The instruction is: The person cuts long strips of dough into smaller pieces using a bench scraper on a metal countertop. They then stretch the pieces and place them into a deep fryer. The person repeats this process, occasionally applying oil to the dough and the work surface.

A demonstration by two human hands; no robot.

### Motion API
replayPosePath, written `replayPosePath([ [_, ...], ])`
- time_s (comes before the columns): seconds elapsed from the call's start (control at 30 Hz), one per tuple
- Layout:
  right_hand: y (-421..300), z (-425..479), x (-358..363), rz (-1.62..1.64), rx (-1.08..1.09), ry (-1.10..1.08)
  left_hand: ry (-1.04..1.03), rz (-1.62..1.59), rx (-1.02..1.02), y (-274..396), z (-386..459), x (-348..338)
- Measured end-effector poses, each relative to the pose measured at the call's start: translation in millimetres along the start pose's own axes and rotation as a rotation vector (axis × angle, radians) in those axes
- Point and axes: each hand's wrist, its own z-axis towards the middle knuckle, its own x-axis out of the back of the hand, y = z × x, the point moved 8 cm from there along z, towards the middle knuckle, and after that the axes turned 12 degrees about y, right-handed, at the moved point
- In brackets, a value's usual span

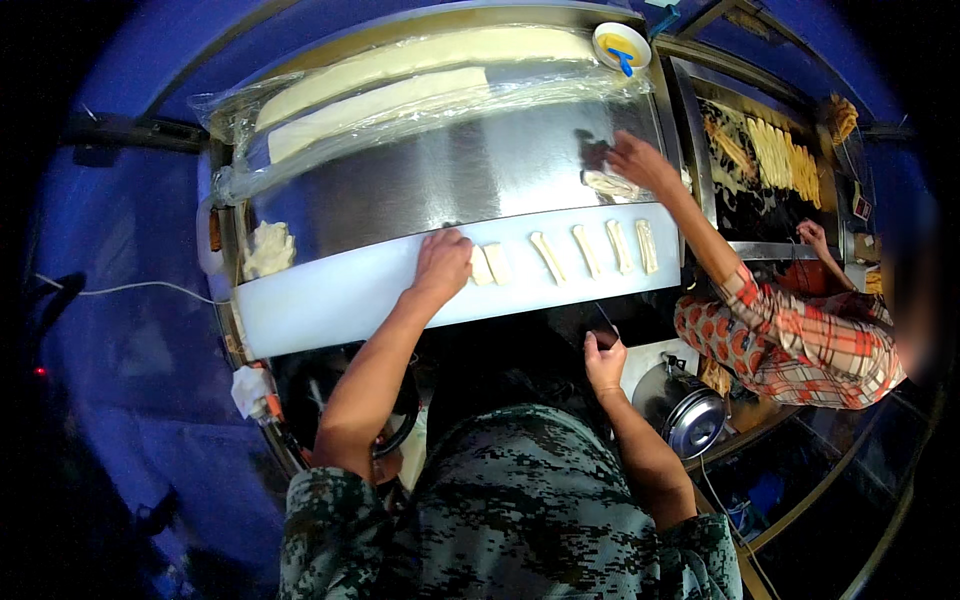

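Note:
My left hand (444, 262) rests on the white cutting board (330, 307), its fingers bunched beside two short dough pieces (495, 264) lying close together. Whether it grips any dough is hidden by the hand itself. Below the board's front edge, my right hand (604, 364) is closed around a flat dark blade (602, 324), probably a knife or dough cutter. To the right of the short pieces, several dough strips (587, 252) lie spaced apart across the board. A ragged lump of dough (270, 250) sits at the board's far left.
Long dough slabs (382, 105) lie under plastic film on the steel worktop (360, 180). A white bowl (601, 37) stands at its back right corner. A co-worker's hand (637, 161) reaches over the worktop. Dough sticks float in the fryer (739, 250). A lidded metal pot (694, 424) stands right.

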Motion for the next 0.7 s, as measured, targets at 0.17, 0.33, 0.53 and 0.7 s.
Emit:
replayPosePath([
  [0.17,-37.2,11.3,-31.5,0.062,0.031,0.001,0.013,-0.361,0.218,2.7,-10.2,-0.9],
  [0.33,-34.9,18.8,-43.3,0.087,-0.057,-0.045,0.321,-0.608,0.358,20.3,-18.4,31.4],
  [0.53,-32.0,25.5,-51.0,-0.024,-0.069,-0.095,0.139,-0.360,-0.120,54.9,-19.0,-2.4],
  [0.7,-26.7,26.2,-53.1,-0.043,-0.056,-0.090,0.158,-0.319,0.186,14.5,6.0,-7.9],
])
